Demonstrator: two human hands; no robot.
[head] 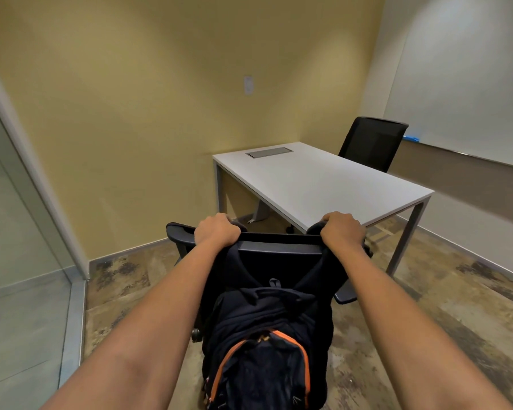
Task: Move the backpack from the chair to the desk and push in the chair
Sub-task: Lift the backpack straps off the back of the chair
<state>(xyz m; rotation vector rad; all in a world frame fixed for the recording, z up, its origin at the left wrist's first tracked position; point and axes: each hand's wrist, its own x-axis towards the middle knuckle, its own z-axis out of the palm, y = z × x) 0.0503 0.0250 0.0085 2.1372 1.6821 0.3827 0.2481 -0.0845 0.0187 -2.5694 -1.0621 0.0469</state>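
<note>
A dark navy backpack (264,344) with orange zipper trim hangs down the back of a black office chair (279,247), its straps looped over the top of the backrest. My left hand (216,230) is closed around the left strap at the top left corner of the backrest. On the right corner, my right hand (342,229) grips the other strap the same way. The white desk (323,179) stands just beyond the chair, its near corner close to my right hand.
A second black chair (370,143) sits behind the desk near a whiteboard (468,84) on the right wall. A grey cable hatch (268,152) is set into the desktop. A glass partition (18,217) runs along the left. Mottled floor surrounds the chair.
</note>
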